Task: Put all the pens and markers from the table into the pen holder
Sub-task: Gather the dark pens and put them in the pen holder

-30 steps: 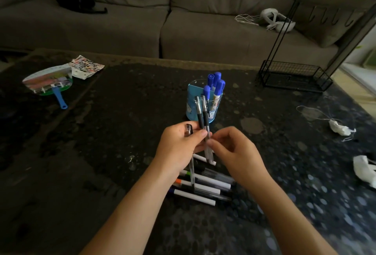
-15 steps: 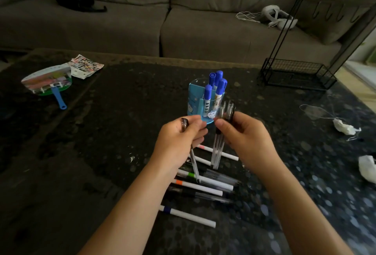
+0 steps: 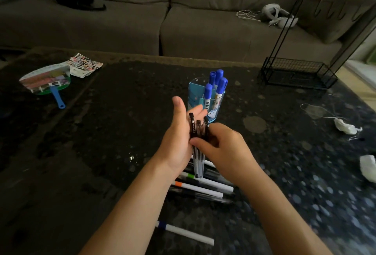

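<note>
Head camera, looking down over a dark speckled stone tabletop (image 3: 101, 153) with a grey sofa behind it.

Half a second ago the hands were apart, the left pinching a single pen and the right gripping a couple more. Now they have come together just in front of the light blue plastic pen holder (image 3: 195, 100). The left hand (image 3: 179, 143) is open, palm turned inward, fingers and thumb spread upward. The right hand (image 3: 221, 149) is curled, pressing a bundle of black-capped clear pens (image 3: 198, 145) upright against the left palm. The bundle appears to hold three pens, caps up, tips hanging over the pile below.

This likely means the loose pens have been gathered into one handful, ready to drop into the holder together.

The holder stands upright, just beyond the hands, already carrying four blue-capped white markers (image 3: 215, 86).

Still lying on the tabletop under the wrists is a pile of white and clear pens (image 3: 203, 187). A blue-banded white marker (image 3: 185, 232) lies nearer the camera. So the task looks partly done.
</note>
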